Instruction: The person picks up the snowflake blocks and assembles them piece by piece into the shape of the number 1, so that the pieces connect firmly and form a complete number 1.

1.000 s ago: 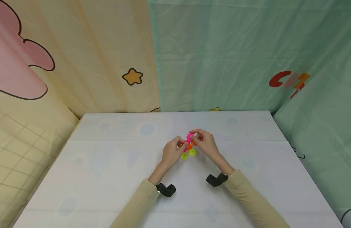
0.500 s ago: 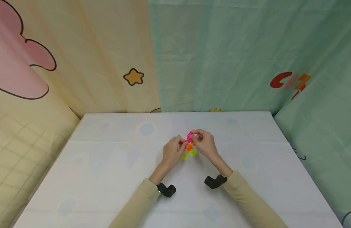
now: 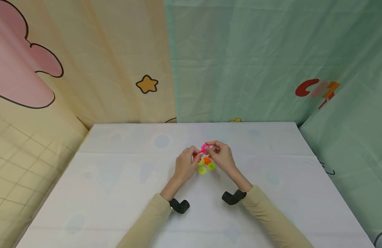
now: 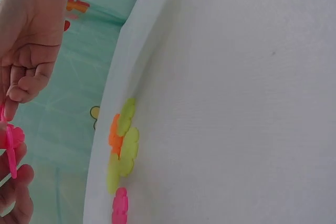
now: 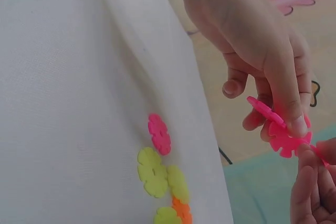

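Between finger and thumb, my left hand [image 3: 185, 163] pinches pink notched flower-shaped plastic discs. In the right wrist view two of these are joined at an angle: a pink disc [image 5: 286, 139] under the left thumb and a second pink disc [image 5: 264, 109] beside it. My right hand [image 3: 222, 156] pinches another pink disc [image 3: 205, 148], which meets the left hand's piece edge to edge. Fingers partly cover this joint. Below the hands lie several yellow-green discs [image 3: 202, 170], an orange disc [image 3: 207, 161] and a loose pink disc [image 5: 159, 134].
A white cloth covers the table [image 3: 128, 199], whose far edge lies beyond the hands. Beige and green curtains [image 3: 240, 62] hang behind and at the sides. Black wrist cameras [image 3: 179, 206] sit at both cuffs.
Both hands stay close together over the discs with the pink pieces. The left hand has shifted slightly left, and another yellow-green disc now shows beside its thumb.
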Demonstrator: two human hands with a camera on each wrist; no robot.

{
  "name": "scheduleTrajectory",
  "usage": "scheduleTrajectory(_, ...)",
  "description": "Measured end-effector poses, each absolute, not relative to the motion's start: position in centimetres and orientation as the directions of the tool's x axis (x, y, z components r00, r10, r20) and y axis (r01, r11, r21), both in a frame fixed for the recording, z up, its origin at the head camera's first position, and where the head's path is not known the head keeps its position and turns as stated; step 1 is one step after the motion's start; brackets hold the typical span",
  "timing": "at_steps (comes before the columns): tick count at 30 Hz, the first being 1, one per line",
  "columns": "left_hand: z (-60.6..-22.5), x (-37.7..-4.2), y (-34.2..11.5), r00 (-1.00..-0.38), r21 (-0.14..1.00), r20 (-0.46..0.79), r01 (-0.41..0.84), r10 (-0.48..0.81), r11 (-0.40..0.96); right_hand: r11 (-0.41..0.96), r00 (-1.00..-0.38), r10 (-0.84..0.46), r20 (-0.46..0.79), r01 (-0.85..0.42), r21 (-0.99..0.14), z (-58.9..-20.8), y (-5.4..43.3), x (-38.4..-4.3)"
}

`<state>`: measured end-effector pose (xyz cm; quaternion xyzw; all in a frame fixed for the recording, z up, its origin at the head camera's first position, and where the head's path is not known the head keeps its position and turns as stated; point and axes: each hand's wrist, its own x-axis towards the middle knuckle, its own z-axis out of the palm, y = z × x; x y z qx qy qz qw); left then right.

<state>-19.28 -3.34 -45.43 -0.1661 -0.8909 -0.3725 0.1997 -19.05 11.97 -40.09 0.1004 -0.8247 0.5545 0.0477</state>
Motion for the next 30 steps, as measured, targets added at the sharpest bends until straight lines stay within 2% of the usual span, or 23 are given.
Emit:
scheduleTrajectory(6,-45.1,-19.4,-3.8,-0.873,0.612,0.465,0.434,0.143,0.661,0.349,-0.977,-0.13,0.166,-0.202,-0.915,-42.4,13.1,-21.0)
scheduleTrajectory(17,-45.0,-19.4,-4.1,-0.899,0.62,0.387,0.418,0.205,0.664,0.357,-0.977,-0.125,0.171,-0.205,-0.911,-43.0,13.3,-21.2)
scheduleTrajectory(30,-44.8,-19.4,-4.0,-0.872,0.58,0.46,0.436,0.165,0.688,0.37,-0.974,-0.141,0.18,-0.22,-0.903,-39.0,12.4,-18.6)
